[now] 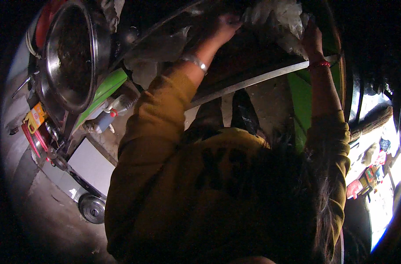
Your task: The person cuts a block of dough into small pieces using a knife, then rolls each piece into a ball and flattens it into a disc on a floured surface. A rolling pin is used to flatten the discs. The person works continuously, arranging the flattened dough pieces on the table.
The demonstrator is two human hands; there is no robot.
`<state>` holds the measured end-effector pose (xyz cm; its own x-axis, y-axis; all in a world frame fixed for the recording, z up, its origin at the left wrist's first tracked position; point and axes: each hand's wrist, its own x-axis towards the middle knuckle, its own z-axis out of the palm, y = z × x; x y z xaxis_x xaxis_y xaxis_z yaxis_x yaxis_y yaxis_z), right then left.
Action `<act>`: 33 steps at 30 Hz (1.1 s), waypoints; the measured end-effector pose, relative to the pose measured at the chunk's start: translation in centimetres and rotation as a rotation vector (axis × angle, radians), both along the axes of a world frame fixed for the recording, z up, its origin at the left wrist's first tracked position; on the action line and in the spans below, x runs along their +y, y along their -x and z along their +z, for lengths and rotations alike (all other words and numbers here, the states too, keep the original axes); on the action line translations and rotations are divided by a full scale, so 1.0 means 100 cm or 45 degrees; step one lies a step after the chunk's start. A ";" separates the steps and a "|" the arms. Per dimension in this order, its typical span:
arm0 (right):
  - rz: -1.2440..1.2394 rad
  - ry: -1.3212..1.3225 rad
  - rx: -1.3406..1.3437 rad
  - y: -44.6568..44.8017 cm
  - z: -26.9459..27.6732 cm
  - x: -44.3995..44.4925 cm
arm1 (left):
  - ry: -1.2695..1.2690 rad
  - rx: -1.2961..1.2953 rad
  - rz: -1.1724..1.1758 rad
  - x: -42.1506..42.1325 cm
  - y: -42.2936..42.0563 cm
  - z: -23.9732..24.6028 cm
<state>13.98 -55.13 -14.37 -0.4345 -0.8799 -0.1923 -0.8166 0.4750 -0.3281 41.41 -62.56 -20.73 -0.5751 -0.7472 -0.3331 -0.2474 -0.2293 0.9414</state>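
A crumpled clear plastic bag (288, 19) lies at the top of the view, inside a dark recess behind a pale metal edge strip (253, 81). My right hand (312, 38), with a red bead bracelet at the wrist, grips the bag's right side. On the other side of the bag is my left hand (229, 24), below whose wrist sits a silver bangle. Its fingers look curled, but shadow and blur hide whether they hold anything. More greyish plastic sheeting (161, 46) lies left of my left forearm.
At left stands a wide steel basin (94, 49) with dark contents. Below it are a green board (104, 94), a plastic bottle (124, 104) with a red cap, a white panel (91, 165) and a round metal lid (92, 208). A green panel (299, 105) adjoins my right forearm; a broom (373, 122) lies beyond.
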 end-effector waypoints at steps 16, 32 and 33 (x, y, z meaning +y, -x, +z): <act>-0.160 0.110 0.163 0.046 -0.017 0.014 | 0.422 -0.764 -0.692 0.081 -0.093 -0.013; -0.177 0.142 -0.194 0.050 -0.029 0.026 | 0.468 -0.808 -0.772 0.100 -0.084 -0.017; -0.114 0.167 -0.163 0.050 -0.030 0.025 | 0.466 -0.811 -0.766 0.100 -0.085 -0.017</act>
